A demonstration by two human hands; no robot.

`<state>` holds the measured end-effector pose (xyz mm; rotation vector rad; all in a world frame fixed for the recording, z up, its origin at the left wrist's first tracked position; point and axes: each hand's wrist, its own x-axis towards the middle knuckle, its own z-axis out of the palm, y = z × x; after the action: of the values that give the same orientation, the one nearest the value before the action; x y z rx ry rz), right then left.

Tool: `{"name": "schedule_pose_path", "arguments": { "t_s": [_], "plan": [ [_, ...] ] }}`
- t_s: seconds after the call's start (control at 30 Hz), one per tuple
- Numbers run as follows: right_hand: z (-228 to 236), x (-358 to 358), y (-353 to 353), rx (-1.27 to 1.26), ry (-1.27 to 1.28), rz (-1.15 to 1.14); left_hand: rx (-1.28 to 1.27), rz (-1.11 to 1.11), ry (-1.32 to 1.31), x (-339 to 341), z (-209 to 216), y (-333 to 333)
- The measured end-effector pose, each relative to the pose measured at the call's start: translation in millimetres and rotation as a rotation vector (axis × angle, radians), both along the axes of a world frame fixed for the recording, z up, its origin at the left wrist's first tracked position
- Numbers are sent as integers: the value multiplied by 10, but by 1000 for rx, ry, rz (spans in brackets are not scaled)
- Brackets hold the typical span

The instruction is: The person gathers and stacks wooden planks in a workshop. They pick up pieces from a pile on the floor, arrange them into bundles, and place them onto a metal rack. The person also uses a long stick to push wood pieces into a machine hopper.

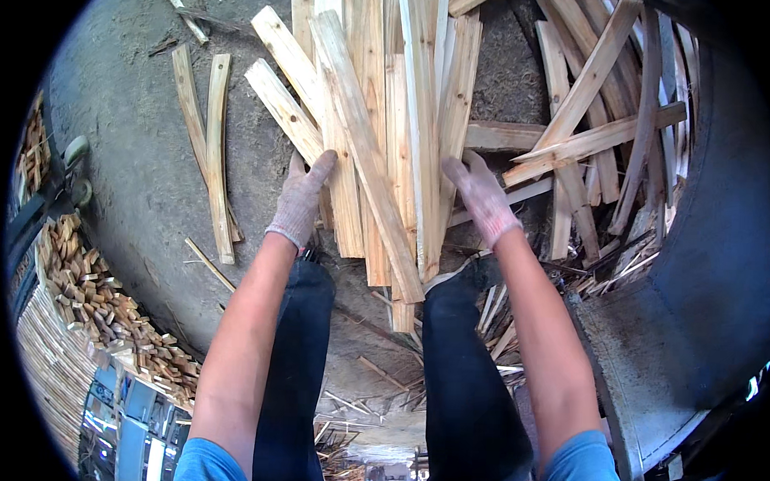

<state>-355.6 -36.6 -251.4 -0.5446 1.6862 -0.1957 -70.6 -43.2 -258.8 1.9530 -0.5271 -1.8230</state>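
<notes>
A loose bundle of wooden slats [398, 114] lies between the person's two hands, running from twelve o'clock down to six o'clock, its lower ends just above the gap between the legs. I count roughly a dozen slats in it, though overlaps prevent an exact figure. One slat [368, 155] lies aslant on top, and two more fan out toward ten o'clock. The gathering looks well along, but the squaring seems unfinished: the lower ends are uneven and several slats cross.

At the bundle's eight o'clock, the gloved left hand [303, 195] touches its edge, thumb apart from the fingers; at four o'clock, the gloved right hand [484, 197] meets the opposite edge. Part of the fingers is hidden on both hands, so I cannot tell whether either is clamped on the wood.

Farther out, at nine o'clock, two loose slats [218, 150] lie on the floor [125, 164], outside the bundle; one thin stick [181, 9] lies at ten o'clock. At three o'clock is a jumbled heap [594, 78] of well over ten slats, apparently not yet sorted. At eight o'clock, well apart, stands one large stack of cut wood [115, 307], its pieces too many to count.
</notes>
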Motion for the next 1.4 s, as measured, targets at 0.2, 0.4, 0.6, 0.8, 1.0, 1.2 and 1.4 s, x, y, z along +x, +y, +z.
{"name": "schedule_pose_path", "arguments": {
  "t_s": [0.2, 0.4, 0.6, 0.8, 1.0, 1.2, 1.4],
  "plan": [
    [-131, 263, 154, 55, -340, -226, -26, 32, 117, -1, -94, 181],
    [-172, 323, 329, -110, -388, -117, 21, -37, 252, 85, 100, 270],
    [-408, 466, 429, -3, -476, -415, 114, 114, 353, 176, -140, 380],
    [-260, 540, 484, -32, -537, -487, 138, 83, 522, 132, 189, 291],
    [491, 536, 386, -80, -403, -323, 124, 141, 491, 18, 759, 266],
    [1468, 377, 660, 36, -335, -281, 249, 291, 602, -126, 1655, 589],
    [2463, 331, 1125, 240, -185, -102, 380, 252, 476, -101, 2648, 1073]
  ]
}}
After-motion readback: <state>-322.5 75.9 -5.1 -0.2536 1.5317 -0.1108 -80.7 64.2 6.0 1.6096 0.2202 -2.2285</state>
